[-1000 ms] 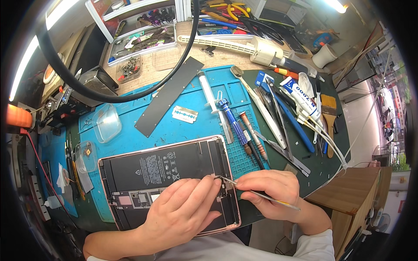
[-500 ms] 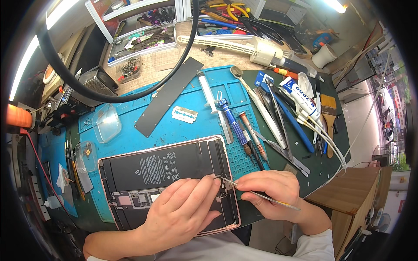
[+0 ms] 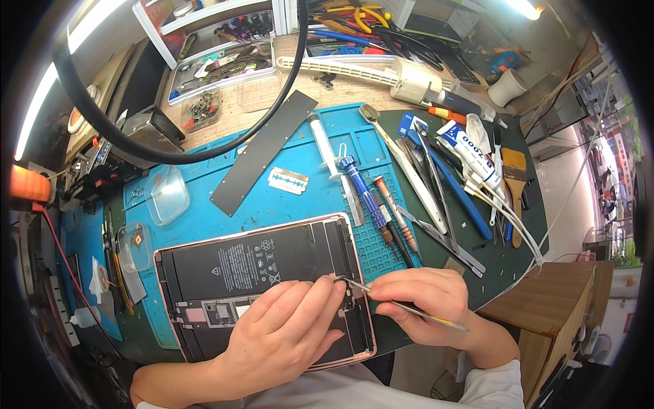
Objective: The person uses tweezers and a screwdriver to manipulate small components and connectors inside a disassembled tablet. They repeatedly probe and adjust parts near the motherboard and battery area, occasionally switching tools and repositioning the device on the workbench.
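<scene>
Far left of the hands, a clear dish [image 3: 165, 195] and a smaller clear lid [image 3: 134, 245] sit on the blue mat [image 3: 293, 204], just beyond the tablet's upper left corner. The tablet [image 3: 252, 273] lies opened, back off, black insides up, directly under the left hand and touching both hands' work point.

The left hand [image 3: 289, 334] rests flat on the tablet's lower right part, fingers loosely together and stretched toward the right edge, the index fingertip [image 3: 335, 286] pressing down just beside the tweezers' tip — it pinches nothing that can be seen.

Above the left hand, well apart, a long black strip [image 3: 262, 153] lies slanted on the mat, and a razor blade [image 3: 287, 180] lies just right of it.

The right hand [image 3: 426, 303] sits just right of the tablet's edge, curled, thumb and fingers pinched on the tweezers [image 3: 402, 307]. Their tip meets the tablet near its right rim, close to the left index finger; their back end sticks out past the wrist to the right.

Above the right hand lie a syringe [image 3: 325, 146], a blue-handled screwdriver [image 3: 361, 191] and a brown-handled one [image 3: 395, 211], side by side. Farther right — a white tube [image 3: 470, 153] and a brush [image 3: 516, 180] on the green mat [image 3: 524, 232].
</scene>
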Available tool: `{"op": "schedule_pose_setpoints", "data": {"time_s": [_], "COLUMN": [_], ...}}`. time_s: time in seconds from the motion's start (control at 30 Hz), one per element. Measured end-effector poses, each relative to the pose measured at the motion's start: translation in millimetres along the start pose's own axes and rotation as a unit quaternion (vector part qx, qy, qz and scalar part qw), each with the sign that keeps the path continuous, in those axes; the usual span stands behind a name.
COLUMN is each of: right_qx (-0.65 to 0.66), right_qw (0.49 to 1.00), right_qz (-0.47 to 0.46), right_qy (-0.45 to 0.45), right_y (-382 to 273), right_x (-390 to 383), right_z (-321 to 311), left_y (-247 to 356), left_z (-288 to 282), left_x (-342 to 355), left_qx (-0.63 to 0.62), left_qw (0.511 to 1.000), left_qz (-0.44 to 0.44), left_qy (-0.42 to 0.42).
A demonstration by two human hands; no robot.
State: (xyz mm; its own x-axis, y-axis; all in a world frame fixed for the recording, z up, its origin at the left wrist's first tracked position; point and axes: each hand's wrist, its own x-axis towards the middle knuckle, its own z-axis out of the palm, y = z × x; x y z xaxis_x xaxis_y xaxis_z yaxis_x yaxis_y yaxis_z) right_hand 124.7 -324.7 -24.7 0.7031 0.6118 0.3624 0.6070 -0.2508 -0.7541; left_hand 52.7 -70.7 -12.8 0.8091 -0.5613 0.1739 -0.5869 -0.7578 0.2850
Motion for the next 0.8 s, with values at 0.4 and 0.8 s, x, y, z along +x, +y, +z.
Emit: {"op": "schedule_pose_setpoints", "data": {"time_s": [0.4,0.8], "right_qx": [-0.003,-0.001], "right_qw": [1.0,1.0], "right_qz": [-0.003,-0.004], "right_qy": [0.0,0.0], "right_y": [-0.3,1.0], "right_x": [0.0,-1.6], "right_z": [-0.2,0.1], "left_y": [3.1,2.5], "left_z": [-1.3,-0.7], "left_x": [0.5,1.3], "left_qx": [0.024,0.013], "left_qw": [1.0,1.0], "left_qz": [-0.003,-0.005], "left_qy": [-0.006,0.005]}}
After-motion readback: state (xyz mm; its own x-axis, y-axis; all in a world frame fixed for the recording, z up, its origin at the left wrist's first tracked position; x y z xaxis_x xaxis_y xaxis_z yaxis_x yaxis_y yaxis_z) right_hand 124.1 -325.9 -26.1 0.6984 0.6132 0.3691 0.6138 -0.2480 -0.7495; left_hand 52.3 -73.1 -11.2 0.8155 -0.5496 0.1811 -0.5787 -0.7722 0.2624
